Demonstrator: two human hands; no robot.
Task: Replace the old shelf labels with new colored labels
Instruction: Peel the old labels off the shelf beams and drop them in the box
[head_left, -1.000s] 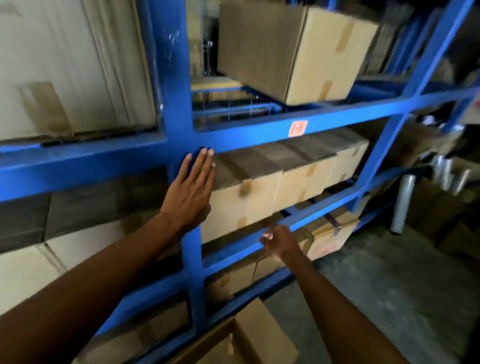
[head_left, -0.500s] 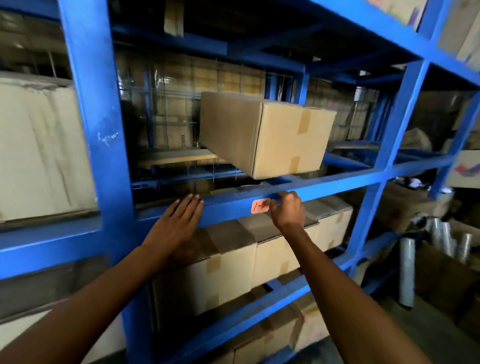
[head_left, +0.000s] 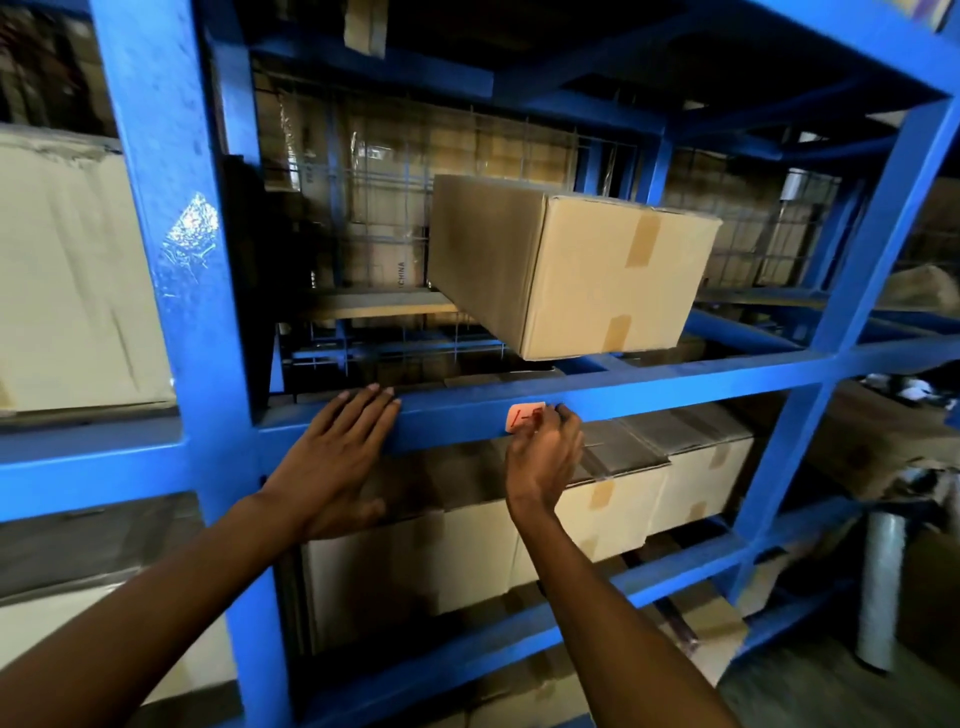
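Your right hand (head_left: 543, 457) is at the front face of the blue shelf beam (head_left: 675, 387), with its fingers curled and pinching the right edge of the orange label (head_left: 522, 417). The label lies on the beam face, roughly midway between the two blue uprights, and bears a handwritten mark partly covered by your fingers. Whether its edge is lifted from the beam cannot be told.

Your left hand (head_left: 337, 457) rests flat on the same beam, to the left of the label and well apart from it. Its fingers are straight and close together, with the fingertips reaching the top edge of the beam; it holds nothing.

The left upright (head_left: 171, 322) stands just beside your left hand and carries a patch of clear tape (head_left: 189, 244).

A taped cardboard box (head_left: 613, 275) sits on the level above the beam, turned at an angle, its near corner over the beam. Below the beam, a row of cardboard boxes (head_left: 649, 493) stands side by side behind your right hand. At lower right, a roll of stretch film (head_left: 878, 587) stands upright on the floor.
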